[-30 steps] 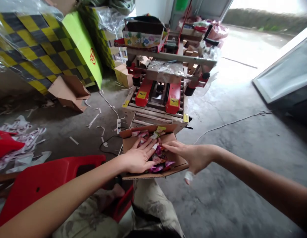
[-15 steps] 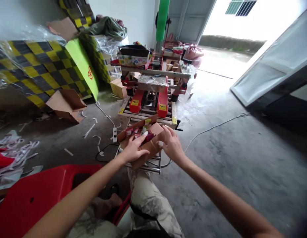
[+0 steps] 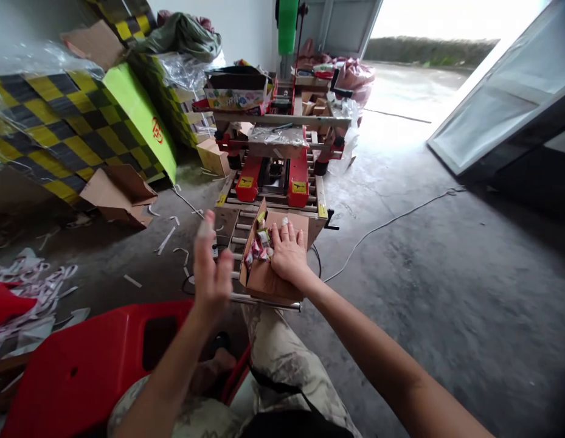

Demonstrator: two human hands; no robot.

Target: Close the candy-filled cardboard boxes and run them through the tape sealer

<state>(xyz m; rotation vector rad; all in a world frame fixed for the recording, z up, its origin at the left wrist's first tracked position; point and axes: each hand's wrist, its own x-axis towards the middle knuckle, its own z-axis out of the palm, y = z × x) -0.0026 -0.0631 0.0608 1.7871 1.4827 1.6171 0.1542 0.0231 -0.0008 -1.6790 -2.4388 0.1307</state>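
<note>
A cardboard box [image 3: 273,284] rests on the metal rollers [image 3: 241,240] in front of me. Its left side gapes, showing several small pink, white and green packets [image 3: 259,248]. My right hand [image 3: 289,252] lies flat on the folded right flap, fingers spread, with white wrapping on one fingertip. Raised in the air left of the box, my left hand [image 3: 211,267] is slightly blurred; its fingers are apart and it holds nothing.
Beyond the box stands a roller machine with red side units [image 3: 298,182] and a black crank [image 3: 332,220]. A red plastic stool [image 3: 95,347] is at lower left. Cardboard [image 3: 120,193] and paper strips litter the floor; a cable [image 3: 391,220] runs right.
My left hand has left the packets and risen to the left. My right hand has moved from the box's edge onto its flap, now folded over. The box has turned.
</note>
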